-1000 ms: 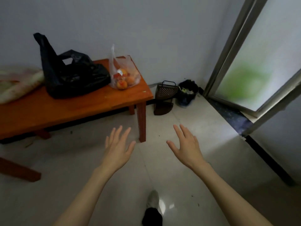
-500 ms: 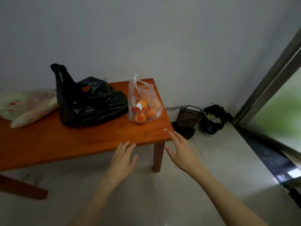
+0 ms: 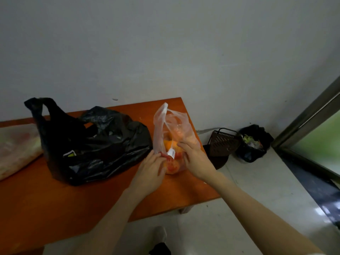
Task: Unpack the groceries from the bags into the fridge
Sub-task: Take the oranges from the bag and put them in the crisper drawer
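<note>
- Both hands are on the clear plastic bag (image 3: 173,133) now, one to each side of its lower half, near the right end of the orange wooden table (image 3: 46,208).
- The left hand (image 3: 150,173) presses against the bag's left flank, fingers bent around the plastic and the fruit behind it.
- The right hand (image 3: 196,159) comes in from the right, fingers curled onto the bag at about the height of the white label (image 3: 171,153); the frame is blurred here, so whether it pinches the film or just cups it is hard to say.
- Inside the bag: orange and red fruit (image 3: 172,163), bunched at the bottom, the handles standing up loose above.
- Just to the left sits the black plastic bag (image 3: 95,144), slumped on the tabletop, one handle sticking up at its far left.
- A pale bundle (image 3: 16,150) lies at the table's left edge.
- On the floor by the wall, to the right of the table: a dark brown slotted basket (image 3: 223,143) and a small black bin bag (image 3: 254,144) with scraps in it.
- A metal door frame (image 3: 309,115) runs up the right side.
</note>
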